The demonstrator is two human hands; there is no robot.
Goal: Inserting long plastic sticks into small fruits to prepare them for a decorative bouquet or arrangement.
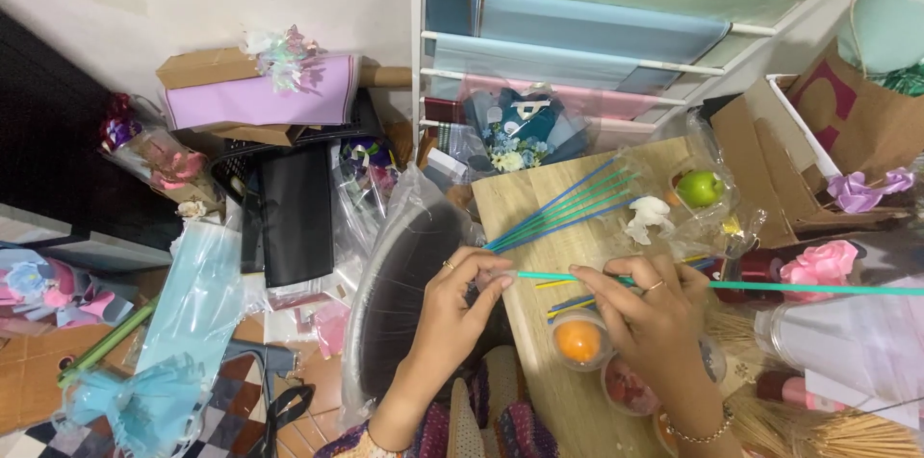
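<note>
Over the wooden table (549, 208) I see my left hand (462, 299) pinching the near end of a long teal stick (770, 286) while my right hand (654, 309) grasps it just beside, with a bundle of blue and green sticks (563, 210) lying behind.

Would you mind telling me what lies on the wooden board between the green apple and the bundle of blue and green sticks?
In the head view, a small white flower lies on the wooden board between them.

Head camera, looking steeply down, close over table (539, 217)
</note>
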